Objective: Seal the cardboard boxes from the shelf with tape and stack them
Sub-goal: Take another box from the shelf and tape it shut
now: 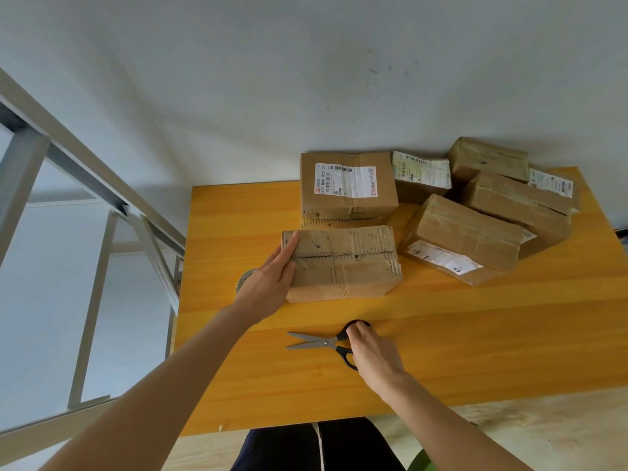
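The cardboard box (343, 263) is laid lengthwise left-right, its left end touched by the straight-fingered left hand (272, 282). Scissors (323, 343), blades leftward, are gripped by the right hand (373, 351). A tape roll (242, 280) is half-hidden behind the left hand.

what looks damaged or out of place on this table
The box under the left hand is battered: crushed, ragged edges and a dark seam along its top. The boxes at the back right lie tumbled at angles, not stacked. The scissors under the right hand lie open.
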Motion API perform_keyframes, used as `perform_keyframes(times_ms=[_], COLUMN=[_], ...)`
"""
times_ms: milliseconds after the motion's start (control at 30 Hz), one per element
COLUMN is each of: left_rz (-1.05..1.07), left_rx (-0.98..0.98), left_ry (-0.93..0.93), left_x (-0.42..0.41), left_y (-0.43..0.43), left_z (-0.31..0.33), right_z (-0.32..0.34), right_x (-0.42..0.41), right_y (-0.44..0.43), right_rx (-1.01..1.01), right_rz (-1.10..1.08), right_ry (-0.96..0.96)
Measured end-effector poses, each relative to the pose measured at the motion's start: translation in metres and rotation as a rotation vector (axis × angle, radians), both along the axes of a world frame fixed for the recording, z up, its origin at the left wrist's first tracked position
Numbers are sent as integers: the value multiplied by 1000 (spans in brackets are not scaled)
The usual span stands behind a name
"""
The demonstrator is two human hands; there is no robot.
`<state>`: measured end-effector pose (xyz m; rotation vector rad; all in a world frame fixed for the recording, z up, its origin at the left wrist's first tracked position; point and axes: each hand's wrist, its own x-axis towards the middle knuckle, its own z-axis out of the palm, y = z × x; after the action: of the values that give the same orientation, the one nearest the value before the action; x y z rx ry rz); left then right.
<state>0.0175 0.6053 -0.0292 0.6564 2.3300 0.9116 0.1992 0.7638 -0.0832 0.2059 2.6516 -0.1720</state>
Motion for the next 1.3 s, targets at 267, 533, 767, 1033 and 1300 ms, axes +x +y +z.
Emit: perform_keyframes(times_ms=[267, 533, 767, 1033, 1300], left_rz=[58, -236, -259, -266, -292], left_rx=[-28, -304, -394, -369, -387], left_ry=[180, 687, 682, 631, 642], left_x=[9, 12, 10, 5, 1], left_y=[6, 40, 36, 36, 37], left_z=[6, 10, -3, -5, -4], right_z=[17, 69, 60, 51, 56], right_x=[0, -84, -106, -109, -102], right_y=[-1, 9, 35, 41, 76], right_rx=[75, -76, 15, 0, -11], right_rz=[177, 60, 236, 250, 430], right_ry=[319, 622, 288, 294, 228])
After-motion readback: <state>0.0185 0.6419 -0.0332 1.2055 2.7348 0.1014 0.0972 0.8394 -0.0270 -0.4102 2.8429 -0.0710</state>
